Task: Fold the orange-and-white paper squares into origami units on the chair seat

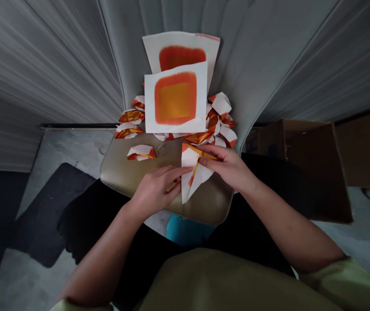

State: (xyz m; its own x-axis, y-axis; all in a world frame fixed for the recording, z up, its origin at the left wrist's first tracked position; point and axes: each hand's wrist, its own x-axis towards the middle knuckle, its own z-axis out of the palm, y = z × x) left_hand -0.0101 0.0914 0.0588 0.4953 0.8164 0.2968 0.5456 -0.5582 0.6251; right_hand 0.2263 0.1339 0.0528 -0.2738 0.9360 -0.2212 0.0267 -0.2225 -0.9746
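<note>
A partly folded sheet of white paper (190, 160) with orange and gold areas is between my hands, over the front of the chair seat. My right hand (225, 165) pinches its upper right part, thumb on top. My left hand (159, 188) grips the left edge, with the index finger stretched across the white face and the other fingers curled. Just beyond lies a stack of flat white sheets (150, 103), each with an orange-bordered gold square. Folded boat-shaped paper pieces (141, 152) in white, orange and gold lie on both sides of the stack.
The padded chair seat (116, 166) bears the papers, its tall grey backrest (246, 56) behind. A small ring (161, 150) lies on the seat. At the right stands an open cardboard box (317, 172). A dark mat (47, 216) lies on the floor at the left; something blue (186, 229) shows beneath the seat.
</note>
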